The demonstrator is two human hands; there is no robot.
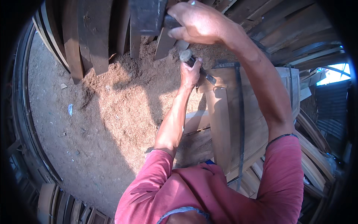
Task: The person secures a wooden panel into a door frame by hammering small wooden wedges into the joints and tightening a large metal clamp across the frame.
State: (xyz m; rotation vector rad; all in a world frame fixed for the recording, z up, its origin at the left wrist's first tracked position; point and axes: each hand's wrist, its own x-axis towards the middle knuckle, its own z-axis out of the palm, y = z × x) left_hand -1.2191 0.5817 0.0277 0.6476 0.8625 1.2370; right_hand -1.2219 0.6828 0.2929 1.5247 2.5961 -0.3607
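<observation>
Sawdust (123, 104) is seen spread thickly over an earthen floor (56, 123), lit by sun toward the middle and shaded toward seven o'clock. Dark curved wooden staves (89, 37) are leaned upright along the top of the view from ten to twelve o'clock, and more curved planks (313, 160) are stacked at three to four o'clock.

A partly built wooden barrel (257, 112) is seen at the centre right, its pale staves bound by a dark metal hoop (241, 123) that runs down its side.

The left hand (190, 72) is found just above centre, toward twelve o'clock. Its fingers are wrapped tightly around a short metal driving tool (194, 63), whose worn rounded head shows above the fist and whose dark lower end is set against the barrel's upper edge, near the hoop.

The right hand (199, 22) is raised at twelve o'clock, directly above the left hand. Its fingers are closed firmly around the handle of a heavy dark hammer (147, 16), whose blocky head is seen to the left of the fist, at eleven o'clock, clear of the tool's head below.

Both forearms are seen bare, reaching up from pink sleeves (279, 175) at five to six o'clock. Whether the barrel rests on the floor or on other boards cannot be told.
</observation>
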